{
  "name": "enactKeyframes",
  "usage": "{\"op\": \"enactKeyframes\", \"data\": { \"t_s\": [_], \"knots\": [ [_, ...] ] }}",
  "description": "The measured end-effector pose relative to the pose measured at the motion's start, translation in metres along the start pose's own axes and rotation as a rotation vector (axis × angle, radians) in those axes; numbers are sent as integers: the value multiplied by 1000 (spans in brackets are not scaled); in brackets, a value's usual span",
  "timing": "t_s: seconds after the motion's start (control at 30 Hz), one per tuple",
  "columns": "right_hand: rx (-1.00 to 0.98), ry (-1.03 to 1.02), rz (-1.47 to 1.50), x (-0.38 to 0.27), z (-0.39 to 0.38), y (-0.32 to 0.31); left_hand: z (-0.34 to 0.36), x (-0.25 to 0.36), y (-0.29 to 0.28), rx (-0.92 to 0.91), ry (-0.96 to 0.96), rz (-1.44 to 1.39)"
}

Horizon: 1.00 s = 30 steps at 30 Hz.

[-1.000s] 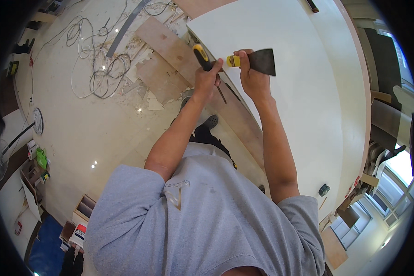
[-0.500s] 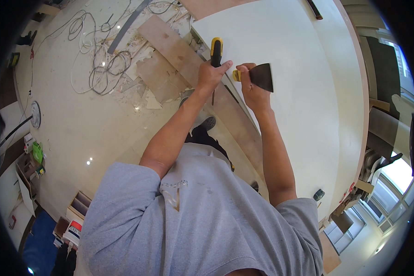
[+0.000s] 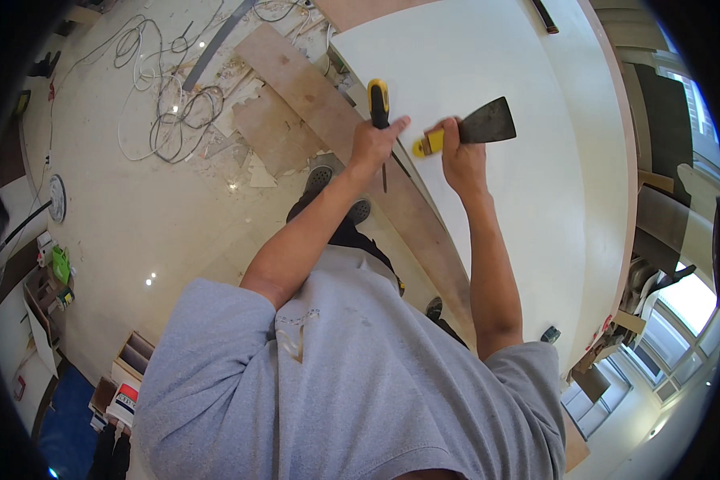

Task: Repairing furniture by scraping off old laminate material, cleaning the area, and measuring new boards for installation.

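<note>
My left hand [image 3: 374, 146] grips a screwdriver [image 3: 378, 108] with a yellow and black handle, its thin shaft pointing down past my wrist. My right hand [image 3: 460, 152] holds a putty knife [image 3: 478, 126] with a yellow handle and a wide dark blade that points right. Both hands are raised close together in front of a large white panel [image 3: 504, 72]. The two tools are apart, with the knife's handle end a little right of my left thumb.
Brown boards [image 3: 296, 84] and scraps lie on the glossy floor beside tangled white cables [image 3: 164, 104]. A long wooden strip [image 3: 424, 232] runs along the panel's lower edge. Boxes and clutter [image 3: 124, 384] sit at the lower left. Windows [image 3: 680, 320] are at the right.
Both hands have risen and shifted right along the panel. The screwdriver has turned from slanted to upright, and the putty knife has moved a little away from it.
</note>
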State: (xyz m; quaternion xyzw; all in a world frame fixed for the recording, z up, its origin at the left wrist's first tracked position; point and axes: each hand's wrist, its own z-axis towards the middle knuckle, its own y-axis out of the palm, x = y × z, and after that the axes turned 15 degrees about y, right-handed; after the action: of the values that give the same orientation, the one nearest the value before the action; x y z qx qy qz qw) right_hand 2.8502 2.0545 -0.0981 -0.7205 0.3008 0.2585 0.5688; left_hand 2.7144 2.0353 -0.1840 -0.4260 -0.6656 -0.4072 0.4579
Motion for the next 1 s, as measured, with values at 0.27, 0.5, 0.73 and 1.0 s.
{"op": "enactKeyframes", "data": {
  "t_s": [0.27,0.5,0.73,1.0],
  "knots": [
    [-50,449,102,19,-18,-1,-10,-5,9,-72,18,139],
    [-73,374,-435,-5,4,18,11,15,-8,-27,-103,41],
    [-241,476,-545,-22,43,13,51,26,-20,123,-61,-6],
    [-210,459,-512,-28,53,18,53,32,-30,11,-157,38]
  ]
}}
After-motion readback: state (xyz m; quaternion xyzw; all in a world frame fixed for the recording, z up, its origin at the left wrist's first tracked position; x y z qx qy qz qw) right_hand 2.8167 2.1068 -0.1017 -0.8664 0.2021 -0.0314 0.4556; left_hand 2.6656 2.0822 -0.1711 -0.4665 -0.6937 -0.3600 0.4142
